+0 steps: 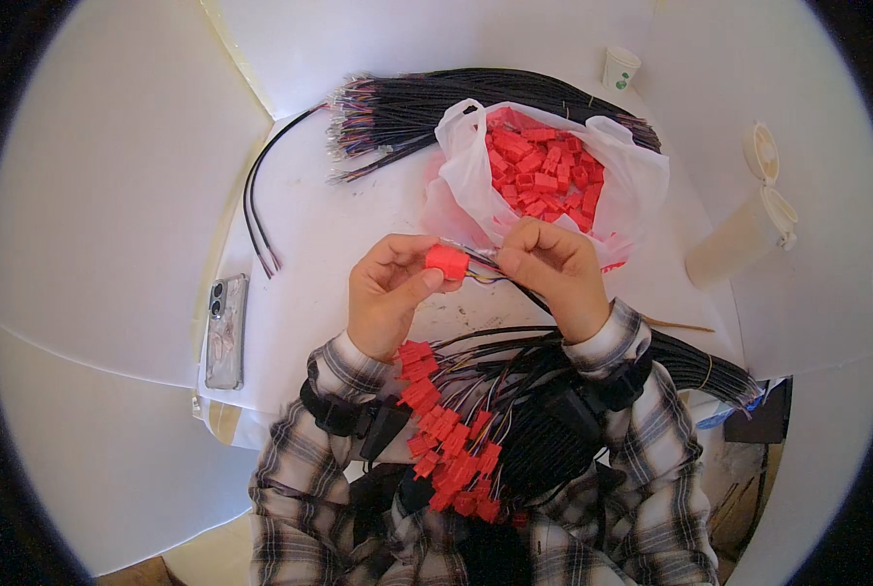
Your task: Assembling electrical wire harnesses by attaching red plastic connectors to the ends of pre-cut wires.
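Between the thumb and fingers of my left hand (389, 288) is a red plastic connector housing (447, 262). My right hand (555, 269) pinches thin wires (483, 262) at the end of a black cable, just right of the housing. Some of the wires run up to the housing; how far they go in is hidden. Below my hands, a bundle of black cables (553, 439) with red connectors (446, 439) on their ends lies across my lap and the table's near edge. Beyond my right hand stands a white plastic bag (461, 146) holding loose red housings (544, 171).
A bundle of black cables (456, 103) with bare terminal ends lies at the back, a few strands (251, 195) trailing left. A phone (226, 332) rests at the left edge. At the right are a lidded beige bottle (734, 239) and, further back, a paper cup (620, 68).
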A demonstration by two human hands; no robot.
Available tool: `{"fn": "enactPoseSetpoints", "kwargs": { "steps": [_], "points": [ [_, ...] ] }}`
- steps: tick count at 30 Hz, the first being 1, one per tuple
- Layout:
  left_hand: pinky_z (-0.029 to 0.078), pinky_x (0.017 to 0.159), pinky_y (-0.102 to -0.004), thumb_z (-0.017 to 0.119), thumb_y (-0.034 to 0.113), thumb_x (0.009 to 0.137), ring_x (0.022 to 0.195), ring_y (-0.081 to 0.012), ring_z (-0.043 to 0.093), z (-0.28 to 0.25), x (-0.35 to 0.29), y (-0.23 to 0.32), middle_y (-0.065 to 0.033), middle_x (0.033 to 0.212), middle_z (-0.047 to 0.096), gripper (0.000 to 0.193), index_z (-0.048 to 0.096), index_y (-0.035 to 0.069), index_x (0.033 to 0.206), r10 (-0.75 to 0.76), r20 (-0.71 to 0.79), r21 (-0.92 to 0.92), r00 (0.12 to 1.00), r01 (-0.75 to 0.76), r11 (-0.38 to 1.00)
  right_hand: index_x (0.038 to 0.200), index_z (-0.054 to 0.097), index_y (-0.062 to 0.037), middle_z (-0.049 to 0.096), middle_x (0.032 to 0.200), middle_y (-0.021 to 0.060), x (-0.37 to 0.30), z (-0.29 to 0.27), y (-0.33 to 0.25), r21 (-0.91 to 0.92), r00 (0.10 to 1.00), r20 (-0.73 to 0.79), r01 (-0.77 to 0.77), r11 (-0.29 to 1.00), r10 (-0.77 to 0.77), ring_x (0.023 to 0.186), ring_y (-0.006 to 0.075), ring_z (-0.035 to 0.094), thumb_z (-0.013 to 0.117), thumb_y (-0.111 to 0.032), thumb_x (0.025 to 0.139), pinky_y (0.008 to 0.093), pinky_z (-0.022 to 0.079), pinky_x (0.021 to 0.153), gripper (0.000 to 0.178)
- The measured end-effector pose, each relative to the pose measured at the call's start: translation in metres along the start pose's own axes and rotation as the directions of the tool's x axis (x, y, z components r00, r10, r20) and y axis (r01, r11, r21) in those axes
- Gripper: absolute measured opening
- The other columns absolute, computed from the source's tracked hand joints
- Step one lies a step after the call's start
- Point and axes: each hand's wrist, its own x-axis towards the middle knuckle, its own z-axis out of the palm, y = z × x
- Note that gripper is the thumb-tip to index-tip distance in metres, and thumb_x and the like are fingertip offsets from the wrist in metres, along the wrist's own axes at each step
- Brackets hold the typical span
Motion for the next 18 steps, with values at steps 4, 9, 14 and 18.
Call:
{"fn": "enactPoseSetpoints", "kwargs": {
  "steps": [4, 9, 14, 18],
  "points": [
    [0.052, 0.077, -0.0334, 0.055, 0.003, 0.081, 0.092, -0.0217, 0.058, -0.0003, 0.0008, -0.0022, -0.0147, 0.101, 0.058, 0.029, 0.049, -0.002, 0.109, -0.011, -0.001, -0.029, 1.000, 0.011, 1.000, 0.068, 0.055, -0.0034, 0.051, 0.065, 0.0007, -0.0007, 0.0021, -0.0018, -0.297, 0.978, -0.015, 0.196, 0.934, -0.210, 0.061, 0.0093, 0.047, 0.066, -0.007, 0.071, 0.0231, 0.036, 0.057, 0.012],
    [0.051, 0.078, -0.0342, 0.054, 0.001, 0.082, 0.092, -0.0206, 0.058, -0.0027, 0.0000, -0.0014, -0.0142, 0.101, 0.058, 0.029, 0.049, -0.001, 0.110, -0.050, -0.025, -0.070, 0.998, 0.048, 0.996, 0.063, 0.053, -0.0049, 0.050, 0.064, 0.0068, 0.0028, 0.0024, -0.0057, -0.564, 0.897, 0.062, 0.393, 0.726, -0.437, 0.063, 0.0227, 0.048, 0.066, -0.003, 0.062, 0.0312, 0.036, 0.058, 0.013],
    [0.051, 0.078, -0.0344, 0.054, 0.001, 0.082, 0.092, -0.0206, 0.058, -0.0020, 0.0006, -0.0012, -0.0144, 0.101, 0.058, 0.029, 0.049, -0.001, 0.111, -0.053, -0.021, -0.074, 0.998, 0.052, 0.996, 0.063, 0.052, -0.0053, 0.050, 0.065, 0.0072, 0.0024, -0.0001, -0.0065, -0.611, 0.883, 0.090, 0.414, 0.675, -0.460, 0.064, 0.0246, 0.049, 0.066, -0.003, 0.061, 0.0324, 0.037, 0.058, 0.014],
    [0.053, 0.076, -0.0337, 0.054, 0.003, 0.082, 0.091, -0.0216, 0.059, -0.0011, 0.0005, -0.0018, -0.0148, 0.101, 0.059, 0.030, 0.049, -0.002, 0.111, -0.049, -0.029, -0.055, 0.998, 0.048, 0.997, 0.062, 0.052, -0.0056, 0.051, 0.067, 0.0073, 0.0025, 0.0008, -0.0066, -0.622, 0.871, 0.099, 0.431, 0.654, -0.481, 0.066, 0.0254, 0.050, 0.067, -0.003, 0.061, 0.0328, 0.037, 0.060, 0.015]
  ]
}}
